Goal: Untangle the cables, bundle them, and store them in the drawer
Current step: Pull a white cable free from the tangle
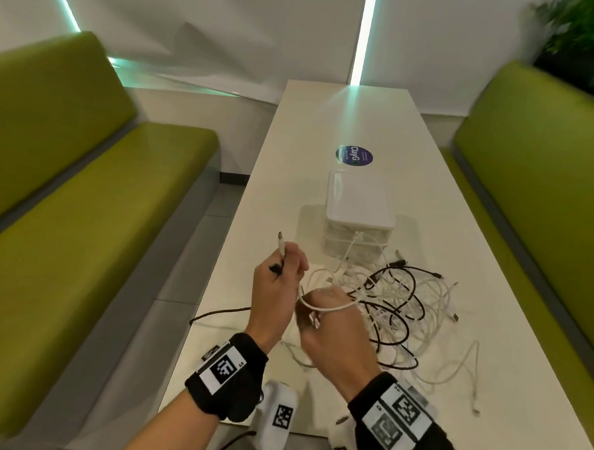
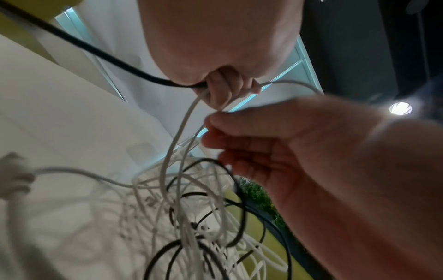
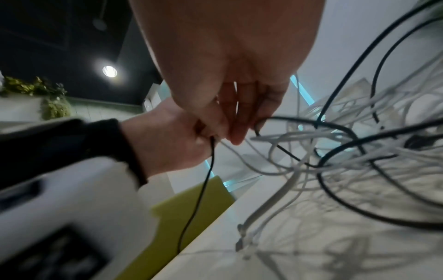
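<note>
A tangle of white and black cables (image 1: 397, 304) lies on the white table (image 1: 327, 124) in front of a small white drawer box (image 1: 357, 207). My left hand (image 1: 287, 265) is raised left of the tangle and grips a white cable end (image 1: 281, 246) that sticks up from the fist. It also grips a black cable (image 1: 216, 315) that trails off the table's left edge. In the left wrist view its fingers (image 2: 215, 92) curl round both. My right hand (image 1: 313, 322) sits close beside it, fingers curled on a white cable (image 1: 332, 308) that loops over its back. A black loop (image 3: 287, 119) hangs by its fingertips.
Green padded benches (image 1: 68, 215) (image 1: 546, 167) run along both sides of the narrow table. A round blue sticker (image 1: 354, 156) lies beyond the drawer box. Loose white cable ends (image 1: 473, 368) reach toward the near right table edge. A plant (image 1: 586, 40) stands far right.
</note>
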A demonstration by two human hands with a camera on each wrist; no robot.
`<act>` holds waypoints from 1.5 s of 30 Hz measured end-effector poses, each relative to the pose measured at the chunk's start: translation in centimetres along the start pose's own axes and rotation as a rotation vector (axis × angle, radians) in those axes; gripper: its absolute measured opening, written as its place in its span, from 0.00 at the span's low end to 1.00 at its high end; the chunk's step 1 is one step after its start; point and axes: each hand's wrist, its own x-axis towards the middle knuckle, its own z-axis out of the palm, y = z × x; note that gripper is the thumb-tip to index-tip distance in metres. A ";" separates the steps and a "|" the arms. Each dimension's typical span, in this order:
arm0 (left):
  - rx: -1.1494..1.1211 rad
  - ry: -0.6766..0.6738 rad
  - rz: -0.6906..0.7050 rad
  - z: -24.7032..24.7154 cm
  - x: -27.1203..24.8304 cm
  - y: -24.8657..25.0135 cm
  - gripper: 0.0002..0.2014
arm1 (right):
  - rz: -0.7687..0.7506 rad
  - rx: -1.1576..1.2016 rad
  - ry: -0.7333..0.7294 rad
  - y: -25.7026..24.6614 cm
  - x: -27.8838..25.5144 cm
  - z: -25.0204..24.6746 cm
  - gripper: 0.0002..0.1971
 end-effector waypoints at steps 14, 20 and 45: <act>-0.150 0.058 0.042 -0.7 -1.7 1.6 0.22 | 0.102 0.225 -0.053 3.0 -1.1 3.4 0.09; 0.097 -0.018 0.165 -1.7 -1.3 1.0 0.21 | 0.001 0.076 -0.024 4.7 -0.6 2.7 0.12; 0.015 -0.091 -0.090 -2.1 0.2 1.0 0.30 | 0.043 0.259 -0.188 1.4 2.8 0.5 0.15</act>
